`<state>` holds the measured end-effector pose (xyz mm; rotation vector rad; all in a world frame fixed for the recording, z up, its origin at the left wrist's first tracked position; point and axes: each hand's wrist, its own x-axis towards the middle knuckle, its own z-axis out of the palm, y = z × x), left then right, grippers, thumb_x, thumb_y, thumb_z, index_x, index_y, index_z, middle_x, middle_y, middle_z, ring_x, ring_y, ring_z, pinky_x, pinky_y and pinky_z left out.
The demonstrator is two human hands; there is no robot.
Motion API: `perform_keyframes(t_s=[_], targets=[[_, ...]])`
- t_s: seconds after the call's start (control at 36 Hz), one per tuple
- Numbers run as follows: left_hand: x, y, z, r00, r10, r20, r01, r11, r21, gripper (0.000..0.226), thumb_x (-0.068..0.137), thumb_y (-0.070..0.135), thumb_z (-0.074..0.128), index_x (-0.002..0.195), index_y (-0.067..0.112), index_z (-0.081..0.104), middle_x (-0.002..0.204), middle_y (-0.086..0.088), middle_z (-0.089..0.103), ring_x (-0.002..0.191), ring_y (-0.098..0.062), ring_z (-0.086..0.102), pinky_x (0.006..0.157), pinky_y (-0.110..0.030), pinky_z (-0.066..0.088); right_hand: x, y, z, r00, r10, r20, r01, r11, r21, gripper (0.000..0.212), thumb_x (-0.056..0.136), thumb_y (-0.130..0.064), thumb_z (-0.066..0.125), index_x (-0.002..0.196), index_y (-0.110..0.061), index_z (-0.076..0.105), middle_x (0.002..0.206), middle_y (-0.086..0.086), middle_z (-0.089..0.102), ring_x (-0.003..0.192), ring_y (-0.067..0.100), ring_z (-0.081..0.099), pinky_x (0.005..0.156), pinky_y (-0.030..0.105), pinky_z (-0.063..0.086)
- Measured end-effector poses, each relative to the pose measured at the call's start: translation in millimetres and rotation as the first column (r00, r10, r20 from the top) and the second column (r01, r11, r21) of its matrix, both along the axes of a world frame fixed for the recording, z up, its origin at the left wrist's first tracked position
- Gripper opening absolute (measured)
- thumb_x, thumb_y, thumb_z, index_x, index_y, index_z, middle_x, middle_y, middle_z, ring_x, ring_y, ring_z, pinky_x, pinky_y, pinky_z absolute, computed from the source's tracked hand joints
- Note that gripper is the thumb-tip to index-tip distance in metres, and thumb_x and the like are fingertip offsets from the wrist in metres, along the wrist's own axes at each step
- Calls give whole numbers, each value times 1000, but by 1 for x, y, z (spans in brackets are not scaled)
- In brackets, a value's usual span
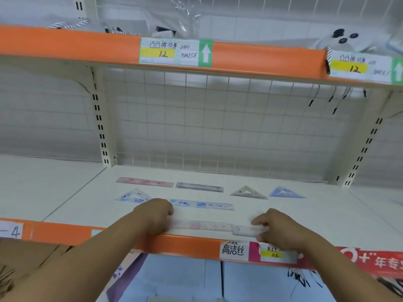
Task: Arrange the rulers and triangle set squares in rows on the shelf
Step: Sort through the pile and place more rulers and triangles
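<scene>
Shelf (305,216): white board, orange front edge. Far L on the edge strip a paper tag (9,231) reads "–4", cut off by the frame. Back-L of the board: pink ruler (144,182), long axis L–R, parallel to the back edge. In front of it a clear triangle (134,196) w/ blue print, apex toward the back. Its near-R corner is hidden by the left hand (156,214). That hand's fingers curl down over the L end of the front ruler (202,225), which lies L–R along the front edge. It's pink-patterned, print too blurred to read. Mid board: purple ruler (199,187) at back, blue-print ruler (201,204) in front of it, both L–R. Upper shelf's label (169,52): "12", "240", "904756", white arrow on green pointing up. Edge strip label (234,249): "高洁丝". R of mid: beige triangle (247,192), apex to the back. Right hand (274,227) pinches the front ruler's R end, fingers curled on top. That end looks clearer; can't tell if it's a 2nd ruler. Blue triangle (285,192) sits just R of the beige one, not touching. Far R: 2nd label (357,67), "12", rest illegible.
</scene>
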<state>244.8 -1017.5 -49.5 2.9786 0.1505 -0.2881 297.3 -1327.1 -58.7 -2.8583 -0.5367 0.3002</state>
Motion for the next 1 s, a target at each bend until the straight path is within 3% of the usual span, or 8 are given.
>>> perform_keyframes(t_s=[0.08, 0.17, 0.31, 0.42, 0.61, 0.75, 0.89, 1.0], targets=[[-3, 10, 2, 998, 45, -38, -44, 998, 44, 44, 87, 23, 61, 130, 22, 49, 130, 2, 51, 116, -17, 51, 98, -28, 43, 0, -4, 2, 1000, 9, 0, -9, 1000, -14, 48, 87, -31, 65, 133, -26, 52, 122, -5, 46, 119, 12, 46, 94, 17, 35], [-7, 21, 5, 993, 94, -66, -88, 993, 83, 43, 83, 34, 66, 121, 18, 54, 125, 0, 55, 112, -17, 54, 96, -27, 45, 1, -10, 4, 1000, 9, 5, -9, 1000, -17, 41, 87, -31, 65, 127, -26, 55, 108, -9, 42, 104, 9, 47, 84, 15, 33], [-15, 33, 11, 986, 147, -79, -138, 984, 115, 41, 85, 34, 65, 116, 8, 58, 113, -8, 61, 97, -18, 57, 87, -27, 47, 7, -22, 0, 1000, -10, -1, 10, 1000, -6, 23, 83, -32, 68, 100, -34, 53, 93, -14, 44, 84, 4, 47, 65, 12, 36], [-15, 34, 9, 986, 146, -82, -136, 983, 119, 38, 87, 33, 62, 118, 13, 56, 120, -3, 58, 104, -17, 56, 85, -23, 45, 12, -24, -4, 1000, 0, -17, 1, 1000, 24, 21, 82, -29, 69, 86, -37, 50, 90, -12, 46, 78, 2, 46, 63, 15, 35], [-13, 32, 7, 988, 137, -74, -125, 981, 147, 35, 88, 28, 60, 118, 12, 55, 121, -5, 58, 110, -19, 57, 88, -25, 46, 14, -24, -5, 999, 21, -28, -20, 999, 25, 24, 82, -24, 66, 82, -32, 44, 92, -10, 47, 78, 4, 43, 64, 16, 36], [-10, 30, 7, 989, 123, -81, -106, 977, 184, 35, 90, 23, 55, 123, 12, 52, 125, -4, 56, 113, -18, 55, 91, -24, 44, 14, -26, -2, 999, 49, -4, -48, 992, 118, 33, 83, -1, 51, 71, -30, 40, 74, -11, 43, 65, 5, 36, 59, 15, 34], [-7, 27, 7, 990, 118, -80, -100, 973, 209, 35, 91, 12, 47, 126, 11, 50, 127, -6, 55, 115, -19, 54, 91, -24, 44, 16, -30, -5, 998, 63, 22, -66, 974, 215, 38, 89, -2, 41, 74, -36, 47, 73, -9, 46, 67, 8, 38, 65, 20, 38], [-6, 27, 6, 989, 120, -82, -99, 970, 224, 32, 89, 8, 48, 121, 8, 53, 123, -8, 57, 113, -20, 56, 90, -26, 46, 18, -22, -4, 998, 56, 28, -61, 965, 254, 29, 98, -13, 36, 92, -36, 52, 75, -10, 48, 68, 7, 41, 67, 20, 38]])
